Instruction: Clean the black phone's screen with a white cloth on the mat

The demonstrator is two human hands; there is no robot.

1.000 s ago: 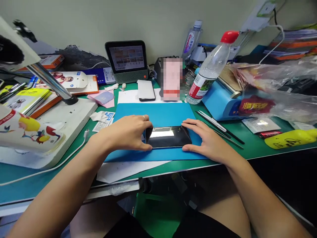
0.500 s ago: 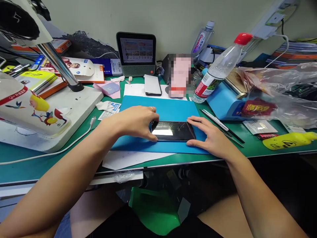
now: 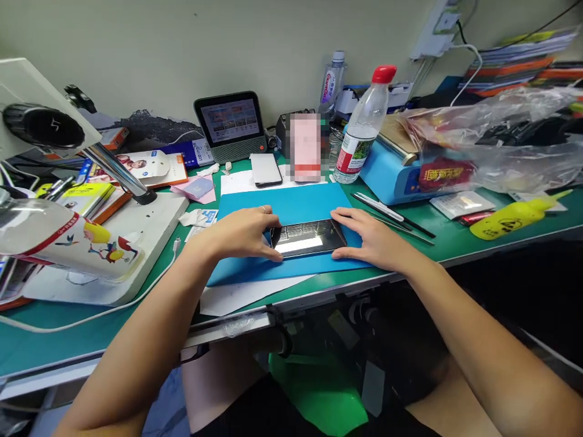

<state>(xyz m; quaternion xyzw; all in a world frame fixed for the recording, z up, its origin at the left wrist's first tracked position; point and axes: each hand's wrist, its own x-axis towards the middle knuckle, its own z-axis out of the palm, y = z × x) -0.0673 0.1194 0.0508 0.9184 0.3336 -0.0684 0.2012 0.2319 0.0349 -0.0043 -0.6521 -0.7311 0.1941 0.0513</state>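
A black phone (image 3: 307,237) lies screen up on a blue mat (image 3: 296,203) near the front of the green desk. My left hand (image 3: 243,233) grips its left end, thumb at the near edge and fingers over the far edge. My right hand (image 3: 371,238) holds the right end the same way, palm resting on the mat. The glossy screen reflects light.
A second phone (image 3: 266,169) lies on white paper behind the mat. A small screen device (image 3: 231,124) and a water bottle (image 3: 363,128) stand further back. Tweezers (image 3: 387,212) and a yellow bottle (image 3: 514,218) lie to the right, a lamp base (image 3: 113,243) to the left.
The camera has shifted, so the scene sits a little differently in view. Both hands stay on the ends of the phone, which has not left the mat.
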